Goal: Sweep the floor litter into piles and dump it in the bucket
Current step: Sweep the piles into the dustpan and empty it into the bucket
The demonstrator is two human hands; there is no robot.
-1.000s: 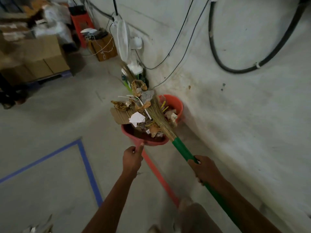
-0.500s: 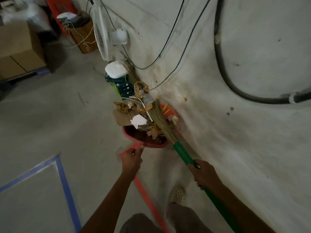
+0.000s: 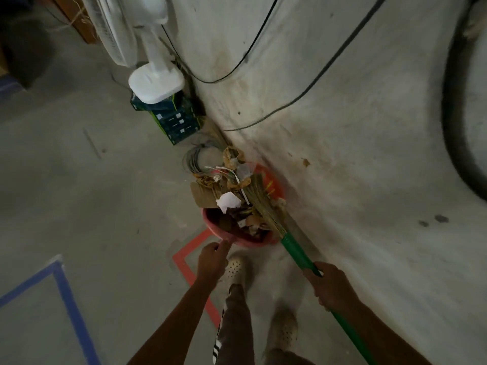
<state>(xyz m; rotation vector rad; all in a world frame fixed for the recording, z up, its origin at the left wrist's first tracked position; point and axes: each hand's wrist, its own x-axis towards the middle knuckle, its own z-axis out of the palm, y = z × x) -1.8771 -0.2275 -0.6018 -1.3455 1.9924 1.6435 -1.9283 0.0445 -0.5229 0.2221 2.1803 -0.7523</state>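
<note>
My left hand (image 3: 213, 260) grips the handle of a red dustpan (image 3: 226, 237) held above the floor. The pan is heaped with litter (image 3: 228, 192): cardboard, crumpled white paper, brown wrappers. My right hand (image 3: 329, 287) grips the green handle of a straw broom (image 3: 295, 248), whose bristles (image 3: 259, 198) lie across the litter and press it onto the pan. An orange bucket (image 3: 274, 184) stands against the wall just beyond the pan, mostly hidden by the litter and bristles.
A white standing fan (image 3: 155, 83) rests on stacked dark boxes (image 3: 174, 119) by the wall. A coil of grey wire (image 3: 196, 160) lies on the floor beside the bucket. Cables hang along the wall (image 3: 342, 154). Red tape (image 3: 189, 262) and blue tape (image 3: 66, 293) mark the concrete floor.
I have walked closer to the wall and the bucket, carrying the loaded dustpan with the broom held over it. Both grips stay the same. The fan and boxes now sit much nearer.
</note>
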